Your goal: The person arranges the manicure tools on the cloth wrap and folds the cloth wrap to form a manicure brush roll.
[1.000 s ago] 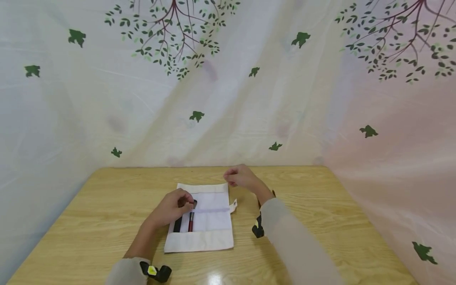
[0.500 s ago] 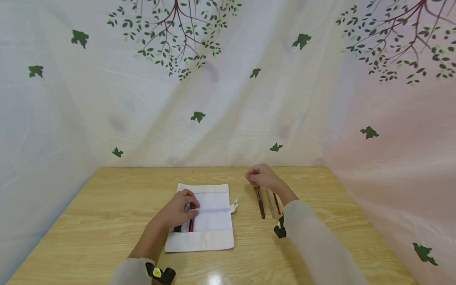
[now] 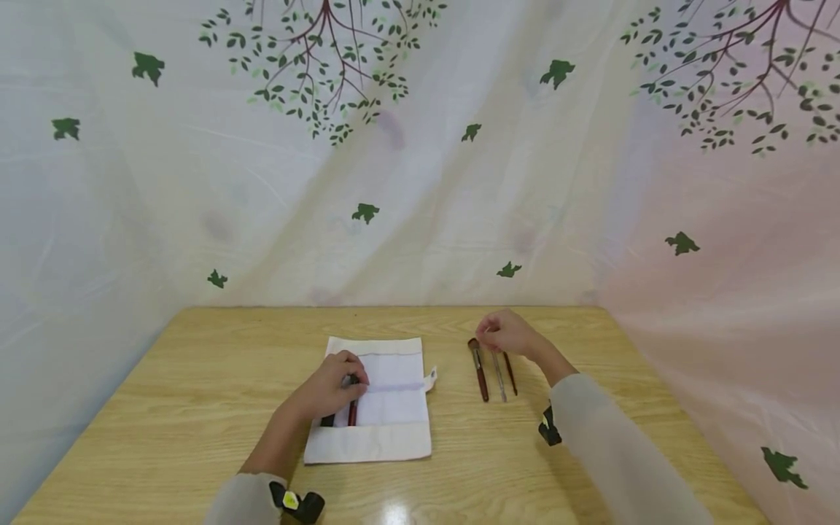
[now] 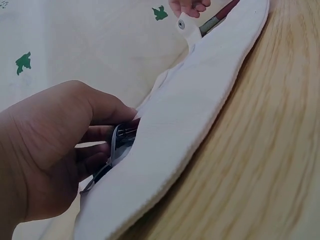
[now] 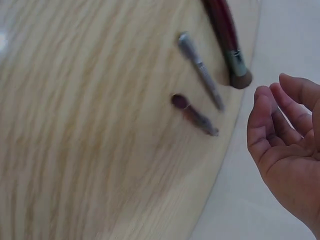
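Observation:
A white fabric brush roll lies unfolded on the wooden table. My left hand is over its left part, thumb and fingers pinching the upper end of a makeup brush with a red handle. Beside that brush, a flat black item sits in the roll's pocket, partly covered by the hand. To the right lie a thick brush, a slim silver tool and a thin dark red tool. Above their far ends hovers my right hand, fingers loosely bent, holding nothing in the right wrist view.
A snap strap sticks out from the roll's right edge. Behind the wooden table hangs a pale curtain with printed leaves and birds. Both wrists carry small black cameras.
My right hand has moved right, from beside the roll to above the loose tools, uncovering them. My left hand has shifted slightly right and closed over the brush's upper end.

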Tool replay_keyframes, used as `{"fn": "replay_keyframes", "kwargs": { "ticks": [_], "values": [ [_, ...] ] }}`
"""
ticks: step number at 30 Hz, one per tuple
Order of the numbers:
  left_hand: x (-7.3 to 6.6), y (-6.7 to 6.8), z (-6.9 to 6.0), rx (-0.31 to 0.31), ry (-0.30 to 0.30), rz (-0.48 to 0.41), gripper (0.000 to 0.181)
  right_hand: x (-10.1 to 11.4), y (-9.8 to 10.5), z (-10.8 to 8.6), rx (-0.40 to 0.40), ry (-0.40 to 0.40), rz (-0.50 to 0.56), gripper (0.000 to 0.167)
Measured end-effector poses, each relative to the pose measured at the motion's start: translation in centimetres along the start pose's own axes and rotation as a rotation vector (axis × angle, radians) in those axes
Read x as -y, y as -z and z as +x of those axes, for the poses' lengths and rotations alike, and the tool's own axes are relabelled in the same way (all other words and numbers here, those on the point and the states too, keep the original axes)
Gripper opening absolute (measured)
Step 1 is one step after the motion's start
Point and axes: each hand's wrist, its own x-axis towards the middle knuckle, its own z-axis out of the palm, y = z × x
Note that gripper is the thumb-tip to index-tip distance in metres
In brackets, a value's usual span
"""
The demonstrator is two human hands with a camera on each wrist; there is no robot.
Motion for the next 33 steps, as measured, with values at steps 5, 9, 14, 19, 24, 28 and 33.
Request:
{"fn": "replay_keyframes", "kwargs": {
  "ticks": [5, 9, 14, 19, 24, 28, 33],
  "values": [
    [0.1, -0.1, 0.1, 0.0, 0.003, -0.007, 0.01, -0.3, -0.2, -0.4, 0.014, -0.01, -0.062, 0.016],
    [0.2, -0.1, 0.1, 0.007, 0.048, -0.036, 0.01, -0.5, -0.8, -0.5, 0.029, 0.027, -0.119, 0.008],
    [0.0, -0.1, 0.1, 0.018, 0.075, -0.061, 0.01, -0.5, -1.6, -0.6, 0.016, 0.069, -0.235, 0.012],
    [-0.1, 0.0, 0.2, 0.034, 0.104, -0.069, 0.011, -0.4, -2.3, -0.5, 0.004, 0.051, -0.248, 0.023],
    [-0.1, 0.0, 0.3, 0.05, 0.113, -0.084, 0.011, 0.2, -3.0, -0.5, -0.003, 0.036, -0.21, 0.031],
    [0.0, 0.0, 0.3, 0.043, 0.108, -0.082, 0.011, 0.7, -3.7, -0.1, -0.01, 0.038, -0.186, 0.035],
    [0.2, -0.1, 0.3, 0.043, 0.12, -0.07, 0.013, 1.3, -4.6, 0.4, -0.024, -0.009, -0.177, 0.036]
  ]
}}
